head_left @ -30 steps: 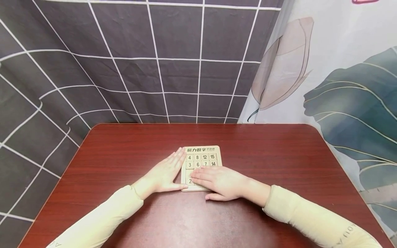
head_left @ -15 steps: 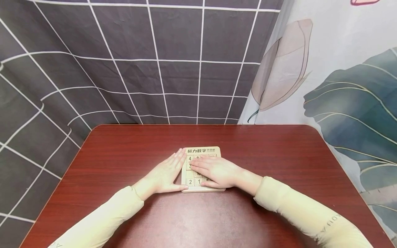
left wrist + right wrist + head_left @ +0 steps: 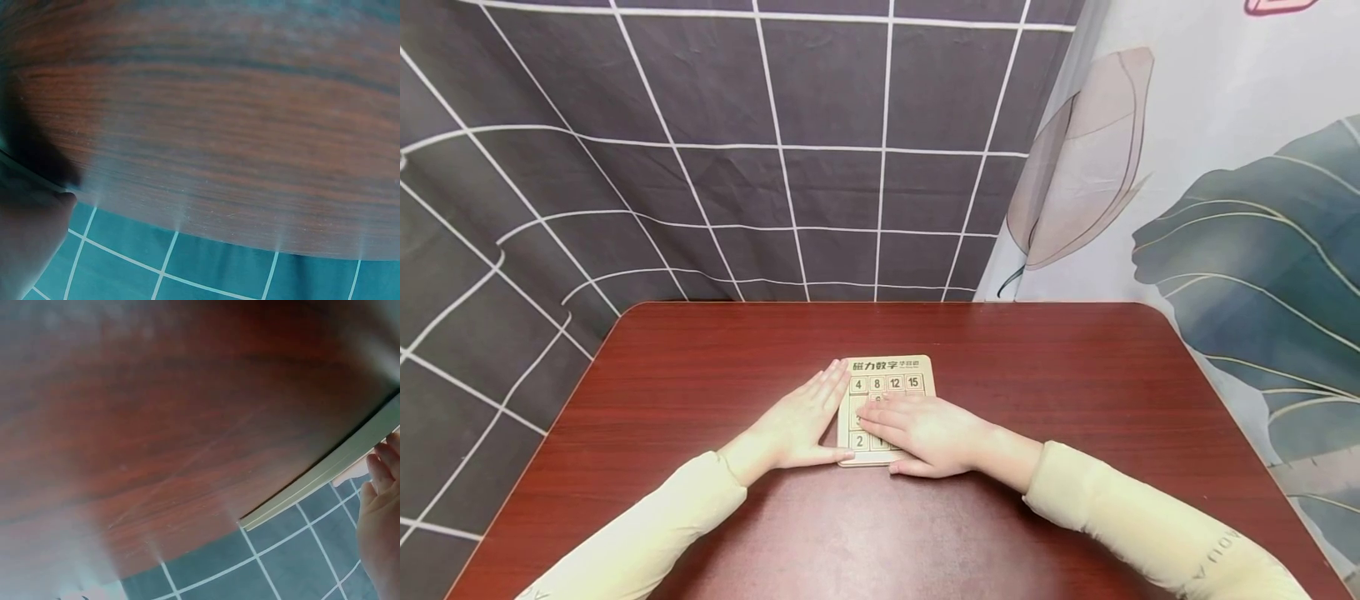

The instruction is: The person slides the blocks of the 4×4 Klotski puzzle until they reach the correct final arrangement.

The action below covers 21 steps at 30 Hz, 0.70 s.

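A pale number sliding puzzle [image 3: 880, 365] with dark Chinese lettering along its top lies flat on the table. In the head view my left hand [image 3: 805, 421] braces it, straight fingers along its left edge and thumb at its lower left corner. My right hand [image 3: 936, 433] lies over its lower right part, fingertips touching the 3 tile [image 3: 855, 423]. Above that tile, the leftmost slot of the second row is a gap. Tiles 4, 8, 12, 15 and 2 show; the hand hides most others. The right wrist view catches the puzzle's side edge [image 3: 325, 473].
The reddish-brown table [image 3: 737, 350] extends around the puzzle on all sides. Behind it hangs a dark grey curtain [image 3: 827, 192] with white grid lines. A white leaf-patterned curtain [image 3: 1195, 208] hangs at the right.
The 3 tile has slid down one row, so the gap moved up. My right hand moved up over the puzzle, then back down. My left hand stayed in place.
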{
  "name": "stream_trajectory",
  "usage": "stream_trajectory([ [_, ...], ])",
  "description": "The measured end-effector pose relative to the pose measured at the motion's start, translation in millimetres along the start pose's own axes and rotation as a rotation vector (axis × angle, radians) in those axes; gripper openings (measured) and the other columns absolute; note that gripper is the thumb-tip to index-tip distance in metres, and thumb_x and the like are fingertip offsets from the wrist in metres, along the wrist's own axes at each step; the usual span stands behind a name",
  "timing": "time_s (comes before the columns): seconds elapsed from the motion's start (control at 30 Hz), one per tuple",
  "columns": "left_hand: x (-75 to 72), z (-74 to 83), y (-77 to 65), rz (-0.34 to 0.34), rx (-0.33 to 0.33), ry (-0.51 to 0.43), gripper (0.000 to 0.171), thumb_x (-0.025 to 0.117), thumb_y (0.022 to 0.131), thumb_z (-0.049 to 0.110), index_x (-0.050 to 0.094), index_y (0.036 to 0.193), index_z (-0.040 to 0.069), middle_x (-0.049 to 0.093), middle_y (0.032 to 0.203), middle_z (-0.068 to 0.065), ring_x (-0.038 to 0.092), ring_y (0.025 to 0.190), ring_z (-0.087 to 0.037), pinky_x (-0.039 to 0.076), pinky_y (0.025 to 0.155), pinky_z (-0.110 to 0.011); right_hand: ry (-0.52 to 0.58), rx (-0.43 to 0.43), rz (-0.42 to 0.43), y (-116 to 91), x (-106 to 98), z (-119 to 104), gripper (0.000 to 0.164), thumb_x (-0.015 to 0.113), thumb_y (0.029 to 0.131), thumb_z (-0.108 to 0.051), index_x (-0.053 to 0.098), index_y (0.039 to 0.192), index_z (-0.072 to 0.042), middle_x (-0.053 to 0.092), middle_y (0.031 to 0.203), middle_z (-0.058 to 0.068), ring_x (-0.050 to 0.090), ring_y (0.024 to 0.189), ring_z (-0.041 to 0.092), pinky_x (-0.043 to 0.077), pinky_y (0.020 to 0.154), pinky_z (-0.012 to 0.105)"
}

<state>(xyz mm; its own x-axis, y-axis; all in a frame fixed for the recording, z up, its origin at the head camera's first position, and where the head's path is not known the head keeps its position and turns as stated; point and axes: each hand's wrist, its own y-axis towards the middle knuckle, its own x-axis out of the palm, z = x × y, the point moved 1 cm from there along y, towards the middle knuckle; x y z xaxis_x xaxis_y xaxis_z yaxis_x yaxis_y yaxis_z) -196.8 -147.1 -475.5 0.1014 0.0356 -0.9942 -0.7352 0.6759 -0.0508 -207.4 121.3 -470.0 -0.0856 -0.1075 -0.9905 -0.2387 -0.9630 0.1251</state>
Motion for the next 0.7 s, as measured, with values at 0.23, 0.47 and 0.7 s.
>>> stream_trajectory([
  [0.23,-1.1,-0.1,0.4,-0.001,0.0,0.003,0.114,0.062,0.095,0.068,0.02,0.165,-0.011,0.014,0.176,-0.027,0.018,0.165,-0.038,0.025,0.135,-0.046,0.004,-0.023,0.025,0,-7,4,0.069,0.061,0.104,-0.048,0.051,0.156,-0.004,0.056,0.16,0.01,0.052,0.15,0.024,0.043,0.126,0.041],
  [0.47,-1.9,0.1,0.1,-0.001,-0.002,-0.002,0.113,0.062,0.095,0.068,0.02,0.165,-0.01,0.013,0.176,-0.027,0.018,0.165,-0.038,0.025,0.135,-0.046,0.013,0.065,0.002,6,-3,22,0.065,0.062,0.104,-0.044,0.052,0.156,-0.006,0.057,0.159,0.009,0.053,0.15,0.025,0.042,0.127,0.041],
  [0.7,-1.7,0.9,-0.9,-0.004,-0.002,-0.006,0.113,0.062,0.095,0.067,0.019,0.165,-0.009,0.013,0.177,-0.026,0.017,0.166,-0.038,0.026,0.135,-0.046,0.023,0.129,-0.03,16,0,35,0.066,0.06,0.105,-0.046,0.051,0.158,-0.007,0.055,0.16,0.009,0.052,0.151,0.025,0.039,0.129,0.041],
])
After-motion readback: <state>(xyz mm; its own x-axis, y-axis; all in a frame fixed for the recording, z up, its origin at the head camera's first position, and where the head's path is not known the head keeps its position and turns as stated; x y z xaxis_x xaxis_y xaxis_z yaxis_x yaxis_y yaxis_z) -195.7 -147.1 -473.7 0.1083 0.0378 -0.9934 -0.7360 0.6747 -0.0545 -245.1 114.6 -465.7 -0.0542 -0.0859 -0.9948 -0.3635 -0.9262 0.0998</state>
